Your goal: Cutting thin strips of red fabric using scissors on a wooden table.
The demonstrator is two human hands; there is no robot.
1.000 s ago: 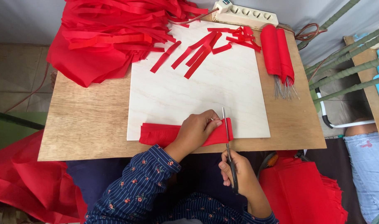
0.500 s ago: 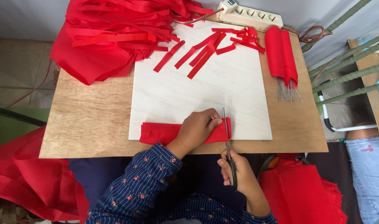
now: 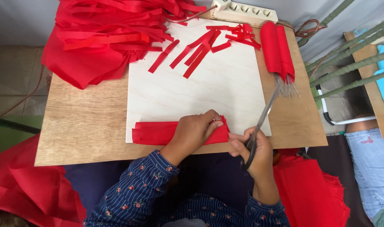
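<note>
My left hand (image 3: pixel 195 133) presses flat on a folded band of red fabric (image 3: pixel 154 133) lying along the near edge of a pale board (image 3: pixel 200 94). My right hand (image 3: pixel 254 150) holds a pair of scissors (image 3: pixel 263 119) by the handles just right of the fabric's end. The blades are closed and slant up to the right, off the fabric. Several cut red strips (image 3: pixel 198 48) lie at the far side of the board.
A large heap of red fabric (image 3: pixel 103 38) covers the wooden table's (image 3: pixel 78 126) far left. Red rolls with wire ends (image 3: pixel 278 52) lie at the far right beside a white power strip (image 3: pixel 244 11). More red fabric (image 3: pixel 314 189) sits by my lap. Another person's knee (image 3: pixel 370 164) is at right.
The scissors were upright with the blades at the fabric's right end; now they have swung away, slanting up to the right. My left hand stays pressed on the fabric.
</note>
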